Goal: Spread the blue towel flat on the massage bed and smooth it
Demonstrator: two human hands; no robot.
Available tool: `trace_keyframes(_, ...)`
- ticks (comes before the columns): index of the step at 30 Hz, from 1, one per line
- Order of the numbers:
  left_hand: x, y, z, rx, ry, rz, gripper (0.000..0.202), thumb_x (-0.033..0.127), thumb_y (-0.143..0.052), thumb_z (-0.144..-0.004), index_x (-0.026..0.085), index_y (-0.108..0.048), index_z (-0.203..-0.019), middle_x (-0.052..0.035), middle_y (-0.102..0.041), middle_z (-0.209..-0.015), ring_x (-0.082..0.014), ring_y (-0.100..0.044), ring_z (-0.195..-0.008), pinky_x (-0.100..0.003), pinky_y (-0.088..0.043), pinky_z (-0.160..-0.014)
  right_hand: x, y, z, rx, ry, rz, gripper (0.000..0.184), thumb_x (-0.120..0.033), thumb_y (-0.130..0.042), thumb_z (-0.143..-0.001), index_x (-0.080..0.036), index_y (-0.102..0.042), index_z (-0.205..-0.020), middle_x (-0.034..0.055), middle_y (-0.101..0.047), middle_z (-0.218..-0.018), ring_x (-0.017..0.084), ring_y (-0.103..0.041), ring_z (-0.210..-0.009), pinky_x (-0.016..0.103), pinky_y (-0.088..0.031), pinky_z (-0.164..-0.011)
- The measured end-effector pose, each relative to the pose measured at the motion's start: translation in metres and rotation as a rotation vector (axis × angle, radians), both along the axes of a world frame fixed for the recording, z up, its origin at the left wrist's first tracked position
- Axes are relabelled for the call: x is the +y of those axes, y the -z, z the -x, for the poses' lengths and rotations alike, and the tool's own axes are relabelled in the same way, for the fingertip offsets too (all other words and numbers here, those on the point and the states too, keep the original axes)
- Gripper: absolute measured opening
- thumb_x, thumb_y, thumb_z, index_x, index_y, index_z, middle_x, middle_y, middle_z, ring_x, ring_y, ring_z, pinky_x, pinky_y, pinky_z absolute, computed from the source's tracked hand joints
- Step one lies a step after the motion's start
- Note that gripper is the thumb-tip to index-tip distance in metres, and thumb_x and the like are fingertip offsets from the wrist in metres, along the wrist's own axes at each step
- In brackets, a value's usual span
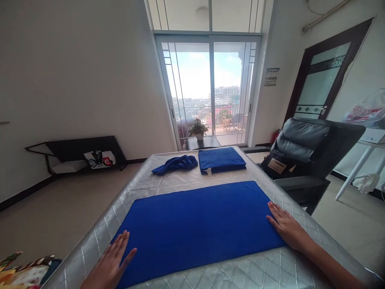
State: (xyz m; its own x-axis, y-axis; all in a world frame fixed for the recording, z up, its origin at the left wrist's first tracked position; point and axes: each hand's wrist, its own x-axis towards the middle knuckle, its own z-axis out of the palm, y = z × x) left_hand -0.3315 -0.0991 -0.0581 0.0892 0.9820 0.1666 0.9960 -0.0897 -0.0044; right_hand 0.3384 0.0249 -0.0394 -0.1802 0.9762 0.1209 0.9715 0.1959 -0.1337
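Observation:
A large blue towel [198, 224] lies spread flat on a silver quilted mattress [264, 176]. My left hand [112, 263] rests palm down on the towel's near left corner, fingers stretched out. My right hand [285, 226] lies flat on the towel's right edge, fingers also extended. Farther back on the mattress sits a neatly folded blue towel [221, 159], and left of it a crumpled blue towel [176, 163].
A black leather armchair [306, 152] stands right of the mattress. A low black shelf [78, 154] is against the left wall. A potted plant [197, 129] sits on a small dark table before the glass balcony doors. White table legs [357, 168] are at far right.

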Motion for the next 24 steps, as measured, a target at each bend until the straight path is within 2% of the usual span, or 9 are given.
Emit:
trace_keyframes(3, -0.006, -0.009, -0.002, -0.054, -0.109, 0.013, 0.071, 0.055, -0.021, -0.098, 0.014, -0.027, -0.155, -0.0083, -0.029, -0.161, -0.0265, -0.032, -0.148, -0.051, -0.038, -0.116, 0.001, 0.005, -0.013, 0.025, -0.006, -0.028, 0.071, -0.054, -0.020, -0.100, -0.013, -0.031, -0.157, 0.0085, -0.029, -0.162, 0.024, -0.023, -0.150, 0.049, -0.024, -0.123)
trace_keyframes(6, -0.008, -0.017, -0.010, -0.068, -0.093, 0.052, 0.070, 0.054, -0.019, -0.097, 0.015, -0.029, -0.154, -0.0063, -0.027, -0.161, -0.0264, -0.032, -0.147, -0.052, -0.037, -0.116, 0.002, 0.008, -0.013, 0.033, -0.016, -0.030, 0.069, -0.053, -0.022, -0.100, -0.015, -0.035, -0.156, 0.0083, -0.031, -0.160, 0.025, -0.026, -0.149, 0.051, -0.026, -0.122)
trace_keyframes(9, -0.007, -0.017, -0.010, -0.073, -0.087, 0.058, 0.070, 0.054, -0.020, -0.096, 0.016, -0.029, -0.154, -0.0053, -0.028, -0.160, -0.0255, -0.033, -0.147, -0.051, -0.037, -0.117, 0.003, 0.009, -0.014, 0.041, -0.043, -0.044, 0.066, -0.052, -0.023, -0.100, -0.017, -0.039, -0.154, 0.0079, -0.032, -0.160, 0.026, -0.027, -0.148, 0.053, -0.027, -0.121)
trace_keyframes(14, -0.006, -0.015, -0.011, -0.076, -0.135, 0.044, 0.070, 0.056, -0.021, -0.096, 0.019, -0.023, -0.156, -0.0042, -0.031, -0.159, -0.0256, -0.035, -0.146, -0.053, -0.038, -0.116, 0.002, 0.006, -0.013, 0.048, -0.010, 0.006, 0.071, -0.057, -0.020, -0.100, -0.015, -0.032, -0.157, 0.0071, -0.028, -0.162, 0.025, -0.023, -0.150, 0.049, -0.024, -0.123)
trace_keyframes(19, -0.009, -0.022, -0.013, -0.056, -0.046, 0.065, 0.068, 0.056, -0.022, -0.097, 0.019, -0.036, -0.153, -0.0058, -0.030, -0.161, -0.0274, -0.034, -0.147, -0.052, -0.037, -0.117, 0.002, 0.005, -0.014, 0.052, -0.003, 0.029, 0.076, -0.061, -0.017, -0.099, -0.015, -0.029, -0.158, 0.0063, -0.025, -0.163, 0.023, -0.020, -0.151, 0.047, -0.019, -0.125)
trace_keyframes(22, -0.004, -0.021, 0.004, -0.031, -0.044, 0.078, 0.067, 0.058, -0.027, -0.095, 0.021, -0.047, -0.148, -0.0084, -0.043, -0.155, -0.0301, -0.041, -0.143, -0.052, -0.042, -0.112, 0.004, 0.005, -0.021, 0.068, -0.034, 0.043, 0.075, -0.060, -0.019, -0.099, -0.016, -0.030, -0.158, 0.0060, -0.025, -0.163, 0.024, -0.022, -0.150, 0.047, -0.021, -0.124)
trace_keyframes(24, 0.007, -0.025, 0.011, -0.022, -0.058, 0.079, 0.069, 0.060, -0.027, -0.094, 0.020, -0.052, -0.144, -0.0121, -0.050, -0.150, -0.0325, -0.044, -0.141, -0.053, -0.044, -0.110, 0.006, -0.002, -0.021, 0.077, -0.024, 0.045, 0.074, -0.060, -0.020, -0.099, -0.016, -0.032, -0.157, 0.0065, -0.027, -0.162, 0.025, -0.023, -0.150, 0.049, -0.024, -0.123)
